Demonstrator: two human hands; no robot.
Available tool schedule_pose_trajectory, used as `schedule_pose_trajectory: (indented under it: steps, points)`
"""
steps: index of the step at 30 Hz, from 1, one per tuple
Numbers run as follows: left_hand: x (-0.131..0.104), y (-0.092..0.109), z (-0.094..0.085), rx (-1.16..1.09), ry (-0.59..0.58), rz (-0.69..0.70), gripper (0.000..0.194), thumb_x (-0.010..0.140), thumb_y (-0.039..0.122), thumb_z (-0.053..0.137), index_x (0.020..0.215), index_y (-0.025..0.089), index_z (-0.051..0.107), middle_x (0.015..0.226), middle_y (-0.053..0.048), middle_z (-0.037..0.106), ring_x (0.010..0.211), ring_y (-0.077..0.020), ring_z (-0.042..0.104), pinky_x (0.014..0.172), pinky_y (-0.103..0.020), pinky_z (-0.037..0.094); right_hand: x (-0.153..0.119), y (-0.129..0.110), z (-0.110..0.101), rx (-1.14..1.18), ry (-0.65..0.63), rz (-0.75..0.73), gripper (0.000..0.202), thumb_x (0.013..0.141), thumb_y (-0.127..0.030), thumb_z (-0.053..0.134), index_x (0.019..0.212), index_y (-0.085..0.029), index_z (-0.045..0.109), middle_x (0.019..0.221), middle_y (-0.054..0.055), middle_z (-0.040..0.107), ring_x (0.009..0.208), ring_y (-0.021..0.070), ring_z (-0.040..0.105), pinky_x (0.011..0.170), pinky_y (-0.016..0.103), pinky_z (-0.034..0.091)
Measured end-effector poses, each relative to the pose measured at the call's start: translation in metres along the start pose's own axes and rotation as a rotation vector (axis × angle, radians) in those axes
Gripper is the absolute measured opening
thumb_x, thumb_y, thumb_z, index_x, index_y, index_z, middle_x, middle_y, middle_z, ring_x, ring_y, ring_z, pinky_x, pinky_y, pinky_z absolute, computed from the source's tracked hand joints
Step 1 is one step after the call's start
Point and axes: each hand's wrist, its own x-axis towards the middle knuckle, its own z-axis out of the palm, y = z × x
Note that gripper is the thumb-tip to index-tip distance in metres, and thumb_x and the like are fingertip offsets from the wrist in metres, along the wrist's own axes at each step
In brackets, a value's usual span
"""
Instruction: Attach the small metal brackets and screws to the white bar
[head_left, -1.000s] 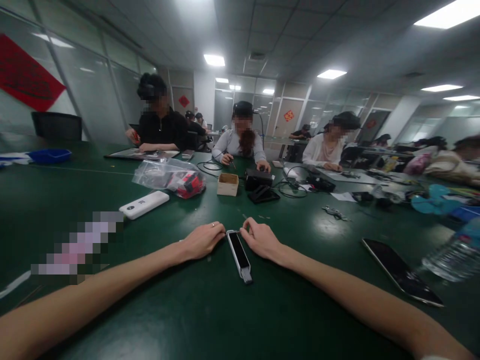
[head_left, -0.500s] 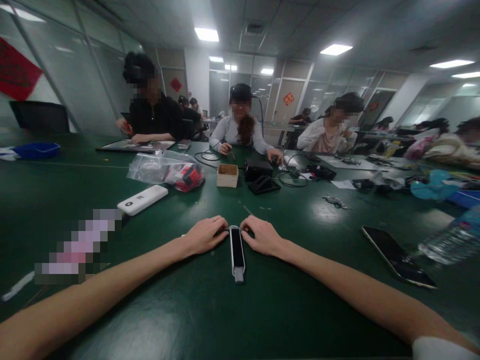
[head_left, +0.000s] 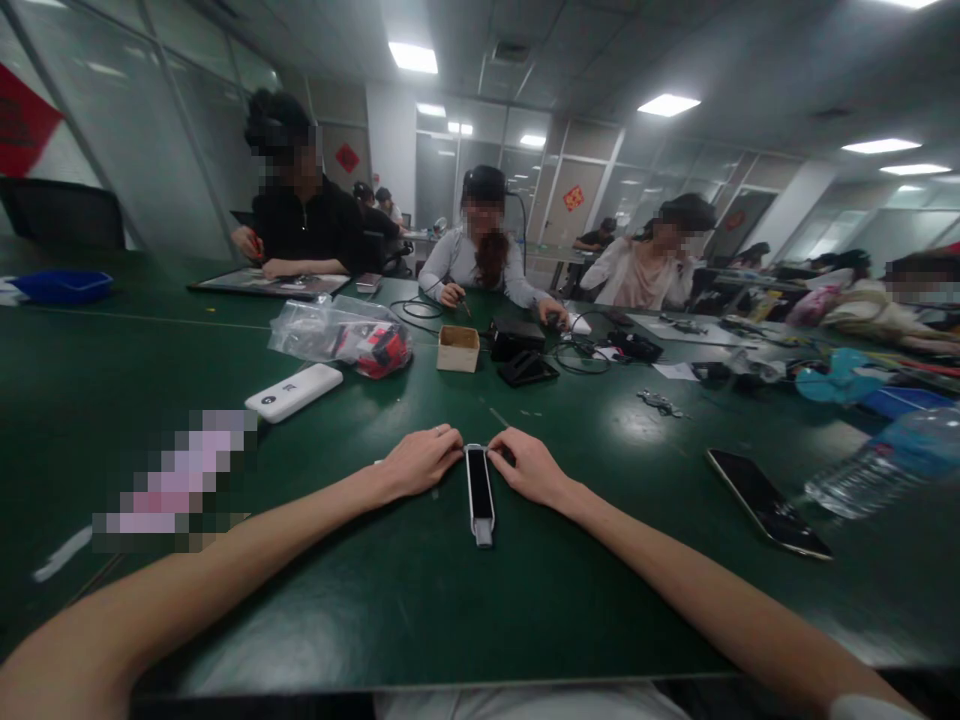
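A slim stick-shaped device (head_left: 480,488) with a black face, white rim and grey tip lies on the green table, its tip pointing toward me. At its far end, my left hand (head_left: 427,458) comes in from the left with fingers curled and pinched together. My right hand (head_left: 529,465) mirrors it on the other side, thumb and fingertips closed at the device's far right corner. Whatever small thing the fingertips pinch there is too small to make out.
On the left are a white power bank (head_left: 296,392) and a plastic bag (head_left: 315,330) with red items. Ahead stand a small box (head_left: 457,348) and a black box (head_left: 517,340). A phone (head_left: 765,502) and a water bottle (head_left: 877,470) lie right. Several people sit opposite.
The view has shifted slightly, bringing the table's near edge into sight. Both hands stay at the device's far end, with little change in their grip.
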Motion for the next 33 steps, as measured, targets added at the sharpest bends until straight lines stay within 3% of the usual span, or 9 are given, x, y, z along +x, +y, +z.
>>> schedule_pose_trajectory:
  steps: [6,17,33]
  points:
    - [0.000,0.001,-0.001,0.015,0.002,-0.010,0.019,0.095,0.026,0.038,0.101,0.017,0.053,0.096,-0.005,0.058,0.080,-0.0171,0.059,0.069,-0.027,0.044,-0.001,-0.001,-0.003,0.032,0.001,-0.030,0.012,0.091,-0.023,0.050,0.093,-0.016,0.061,0.092,0.006,0.060,0.085,0.0173,0.056,0.074,0.031,0.047]
    - [-0.001,-0.003,0.002,0.017,-0.003,-0.003,0.020,0.095,0.028,0.039,0.099,0.018,0.056,0.093,-0.004,0.058,0.078,-0.0154,0.058,0.071,-0.026,0.045,0.000,0.000,-0.003,0.017,0.012,-0.040,0.012,0.090,-0.022,0.050,0.092,-0.017,0.061,0.092,0.006,0.061,0.086,0.0181,0.056,0.078,0.034,0.047]
    - [-0.001,0.001,-0.006,0.001,-0.027,-0.024,0.026,0.096,0.030,0.036,0.101,0.020,0.059,0.094,-0.004,0.060,0.074,-0.0142,0.057,0.070,-0.026,0.044,0.003,0.003,-0.017,0.025,-0.085,-0.094,0.016,0.090,-0.024,0.052,0.098,-0.017,0.064,0.095,0.006,0.063,0.087,0.0175,0.056,0.077,0.032,0.046]
